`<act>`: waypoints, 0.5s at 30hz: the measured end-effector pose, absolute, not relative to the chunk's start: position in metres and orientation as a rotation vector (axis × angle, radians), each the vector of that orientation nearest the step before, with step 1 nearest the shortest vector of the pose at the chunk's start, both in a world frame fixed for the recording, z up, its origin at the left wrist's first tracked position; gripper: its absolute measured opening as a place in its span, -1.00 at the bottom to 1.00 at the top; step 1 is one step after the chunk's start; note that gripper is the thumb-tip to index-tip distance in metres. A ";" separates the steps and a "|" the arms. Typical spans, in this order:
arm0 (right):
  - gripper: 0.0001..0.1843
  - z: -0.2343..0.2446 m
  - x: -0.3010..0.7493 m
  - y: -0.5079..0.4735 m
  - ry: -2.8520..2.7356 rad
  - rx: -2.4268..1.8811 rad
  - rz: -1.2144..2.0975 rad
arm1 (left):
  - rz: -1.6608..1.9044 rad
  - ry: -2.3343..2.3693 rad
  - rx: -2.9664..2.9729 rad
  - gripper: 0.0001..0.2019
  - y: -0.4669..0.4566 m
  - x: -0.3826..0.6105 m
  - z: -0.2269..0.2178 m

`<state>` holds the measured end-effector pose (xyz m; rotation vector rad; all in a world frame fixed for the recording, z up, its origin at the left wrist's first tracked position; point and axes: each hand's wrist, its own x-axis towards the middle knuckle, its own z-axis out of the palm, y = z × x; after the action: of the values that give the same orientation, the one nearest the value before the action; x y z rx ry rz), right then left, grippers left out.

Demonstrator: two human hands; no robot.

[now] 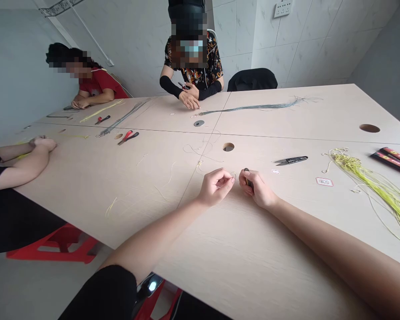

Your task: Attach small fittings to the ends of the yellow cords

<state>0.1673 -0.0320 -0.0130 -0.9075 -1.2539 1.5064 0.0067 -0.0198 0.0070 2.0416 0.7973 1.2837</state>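
Observation:
Near the middle of the table, my left hand [216, 186] is closed in a pinch on a thin cord, whose small loop [234, 174] shows at the fingertips. My right hand [259, 189] is wrapped round a small dark tool [249, 178]; the fingers hide most of it, so I cannot make out its kind. The two hands are close together but apart. Beyond my right hand lies a pair of black thread snips [292, 160]. Loose thin cords lie on the tabletop just beyond and left of my left hand.
Yellow cords [370, 180] lie bundled at the right, near black-and-red packets [394, 159] and a small printed card [324, 182]. Red-and-black pliers [128, 137] and grey cord bundles [253, 107] lie farther off. The table has round holes [228, 147]. Other people sit across and at left.

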 end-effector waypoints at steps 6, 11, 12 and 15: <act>-0.69 -0.013 0.171 -0.031 -1.254 -1.004 1.197 | 1.241 0.810 2.029 -0.77 -0.019 0.006 0.005; -0.69 -0.009 0.171 -0.032 -1.299 -1.027 1.136 | 1.213 0.828 2.028 -0.77 -0.018 0.005 0.003; -0.69 -0.008 0.171 -0.032 -1.311 -1.035 1.133 | 1.208 0.827 2.029 -0.77 -0.018 0.005 0.003; -0.70 -0.008 0.170 -0.032 -1.345 -1.065 1.120 | 1.197 0.825 2.030 -0.77 -0.018 0.005 0.003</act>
<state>0.1698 -0.0316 -0.0082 -1.0647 -1.3452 1.1197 0.0053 -0.0182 0.0035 2.0301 0.8246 1.1973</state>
